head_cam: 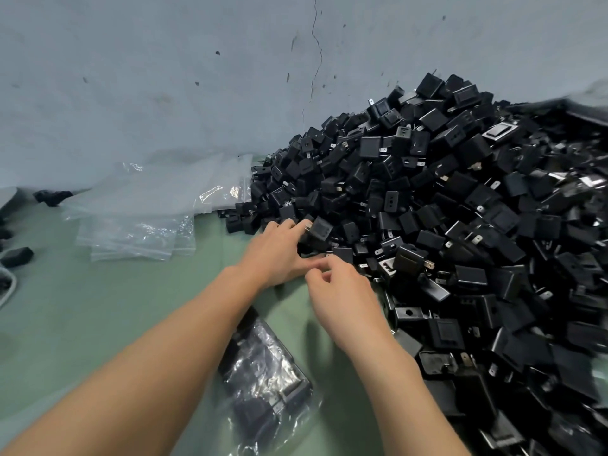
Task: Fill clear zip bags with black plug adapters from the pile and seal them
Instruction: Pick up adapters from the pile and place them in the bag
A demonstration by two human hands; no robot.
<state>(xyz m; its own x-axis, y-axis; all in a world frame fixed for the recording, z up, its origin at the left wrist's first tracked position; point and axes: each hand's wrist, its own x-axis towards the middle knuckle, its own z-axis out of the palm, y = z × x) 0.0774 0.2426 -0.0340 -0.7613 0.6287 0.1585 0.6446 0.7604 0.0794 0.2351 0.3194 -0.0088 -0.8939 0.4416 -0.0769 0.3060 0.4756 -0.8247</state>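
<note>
A big pile of black plug adapters [454, 205] fills the right half of the green surface and leans on the wall. At its near-left edge my left hand [279, 255] grips a couple of black adapters [317, 233] between fingers and thumb. My right hand [342, 297] lies just below it, fingers curled, pinching another black adapter [342, 253] at the pile's edge. A clear zip bag [266, 380] holding several adapters lies flat between my forearms. A stack of empty clear zip bags [144, 212] lies to the left of the pile.
A grey wall [164, 77] with a crack stands behind everything. A few loose black parts [52, 196] lie at the far left by the wall, and another black part [16, 256] with a white cable sits at the left edge. Green surface [82, 311] shows under my left forearm.
</note>
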